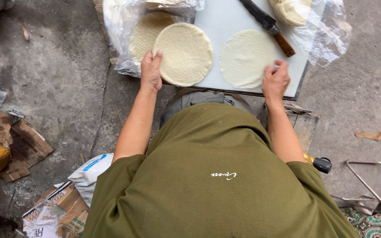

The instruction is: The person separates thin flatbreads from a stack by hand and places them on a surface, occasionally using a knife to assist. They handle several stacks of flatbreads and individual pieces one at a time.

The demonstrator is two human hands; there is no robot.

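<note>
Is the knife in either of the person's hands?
No: the knife lies on the white board, apart from the left hand and the right hand.

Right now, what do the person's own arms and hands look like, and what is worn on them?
Both arms are bare from above the elbow down; loose olive-green short sleeves of one garment cover the upper arms. The left hand and right hand are bare: no gloves, and no rings, watch or bracelet can be made out. The garment carries a small white marking.
</note>
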